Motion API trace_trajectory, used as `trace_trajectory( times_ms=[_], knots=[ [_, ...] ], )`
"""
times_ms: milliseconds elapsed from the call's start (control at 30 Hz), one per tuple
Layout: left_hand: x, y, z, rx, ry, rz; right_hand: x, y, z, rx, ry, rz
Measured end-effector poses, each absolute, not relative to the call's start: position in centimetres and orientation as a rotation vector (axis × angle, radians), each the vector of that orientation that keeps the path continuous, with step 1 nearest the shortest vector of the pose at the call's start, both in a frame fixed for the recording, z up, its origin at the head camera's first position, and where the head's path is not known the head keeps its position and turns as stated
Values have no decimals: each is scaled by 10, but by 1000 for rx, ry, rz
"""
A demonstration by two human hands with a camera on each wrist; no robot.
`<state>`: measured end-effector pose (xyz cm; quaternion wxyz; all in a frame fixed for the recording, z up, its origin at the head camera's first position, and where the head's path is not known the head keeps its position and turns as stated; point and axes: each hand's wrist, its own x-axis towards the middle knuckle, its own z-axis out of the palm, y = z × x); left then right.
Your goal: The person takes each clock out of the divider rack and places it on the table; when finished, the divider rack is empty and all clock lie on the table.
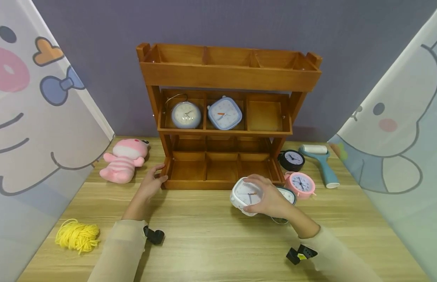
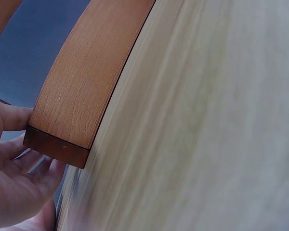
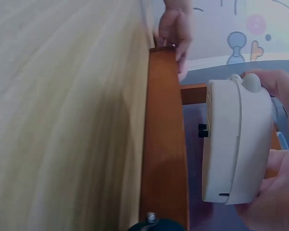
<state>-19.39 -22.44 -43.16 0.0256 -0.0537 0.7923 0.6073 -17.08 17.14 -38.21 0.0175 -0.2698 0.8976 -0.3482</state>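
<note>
A white square alarm clock (image 1: 242, 197) (image 3: 236, 144) is gripped between the thumb and fingers of my right hand (image 1: 272, 197) (image 3: 279, 183), raised in front of the lowest tier of a brown wooden shelf (image 1: 225, 73) (image 2: 82, 82). Its dial faces up in the head view. My left hand (image 1: 151, 184) (image 2: 17, 178) grips the lowest tier's left end, with thumb and fingers around the corner. On the middle tier, a round light-blue clock (image 1: 186, 115) sits in the left compartment and a square blue clock (image 1: 225, 113) tilts in the centre one.
Right of the shelf lie a black clock (image 1: 291, 160), a pink clock (image 1: 301, 184) and a lint roller (image 1: 324, 164). A dark-rimmed clock (image 1: 288, 195) is partly behind my right hand. At left are a pink plush toy (image 1: 123, 160) and yellow cord (image 1: 78, 236).
</note>
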Motion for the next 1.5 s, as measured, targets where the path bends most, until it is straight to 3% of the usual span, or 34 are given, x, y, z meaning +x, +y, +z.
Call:
trace_trajectory(
  times_ms=[533, 1500],
  knots=[
    [-195, -225, -431, -152, 2461, 1872, -177, 171, -407, -914, 2726, -843],
    [-194, -225, -432, -155, 2435, 1897, -179, 169, -406, -890, 2663, -766]
  ],
)
